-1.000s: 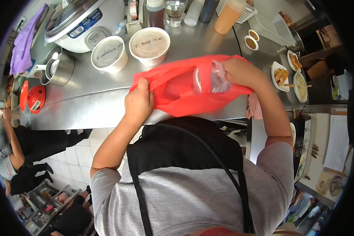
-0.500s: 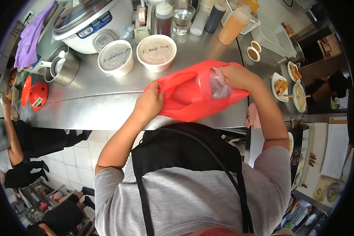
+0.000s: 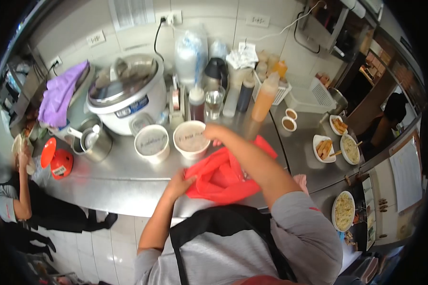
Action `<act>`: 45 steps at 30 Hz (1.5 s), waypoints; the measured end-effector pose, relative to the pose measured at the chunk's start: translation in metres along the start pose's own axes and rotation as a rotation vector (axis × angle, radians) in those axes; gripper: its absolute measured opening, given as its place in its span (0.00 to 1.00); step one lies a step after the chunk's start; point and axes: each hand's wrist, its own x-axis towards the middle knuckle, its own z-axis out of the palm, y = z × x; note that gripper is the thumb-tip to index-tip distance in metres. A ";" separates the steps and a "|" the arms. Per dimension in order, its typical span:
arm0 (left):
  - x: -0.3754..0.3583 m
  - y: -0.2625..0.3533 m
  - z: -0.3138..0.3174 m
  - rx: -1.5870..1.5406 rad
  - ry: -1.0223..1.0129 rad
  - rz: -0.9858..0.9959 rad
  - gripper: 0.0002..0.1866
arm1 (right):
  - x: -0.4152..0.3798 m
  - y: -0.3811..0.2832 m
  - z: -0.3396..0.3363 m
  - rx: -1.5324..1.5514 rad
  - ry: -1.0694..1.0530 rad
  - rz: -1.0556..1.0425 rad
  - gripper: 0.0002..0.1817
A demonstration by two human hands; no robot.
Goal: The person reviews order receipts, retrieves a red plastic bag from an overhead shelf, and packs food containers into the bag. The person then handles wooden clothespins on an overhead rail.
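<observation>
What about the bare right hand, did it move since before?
Yes. The right hand moved left, from the right end of the floppy red bag to the right edge of the nearest round white lidded tub, which stayed on the counter.

A pale tiled wall (image 3: 214, 19) rises behind the metal counter (image 3: 104, 190); light floor tiles (image 3: 114, 242) lie below.

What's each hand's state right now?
Left hand: closed, holding the red bag.
Right hand: fingers at the rim of the right-hand white tub; whether gripping, can't tell.
</observation>
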 end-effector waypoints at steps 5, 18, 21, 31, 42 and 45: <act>-0.005 -0.022 0.000 -0.393 -0.228 -0.268 0.14 | -0.011 0.003 0.006 0.480 -0.061 0.052 0.15; 0.008 -0.027 0.009 -1.186 -0.415 -0.433 0.19 | -0.129 -0.002 -0.051 0.430 0.125 -0.483 0.21; 0.014 -0.017 0.007 -1.218 -0.388 -0.432 0.19 | -0.151 -0.001 -0.059 0.305 0.037 -0.583 0.21; -0.004 0.010 -0.027 -0.788 -0.037 -0.180 0.04 | -0.184 0.002 -0.017 -0.533 0.129 -0.621 0.21; -0.026 0.060 -0.032 -0.388 0.019 0.176 0.06 | -0.150 0.009 0.025 -0.554 0.369 -0.738 0.10; -0.022 0.042 -0.041 -0.531 -0.002 -0.037 0.05 | -0.143 0.019 0.032 -0.352 0.416 -0.659 0.14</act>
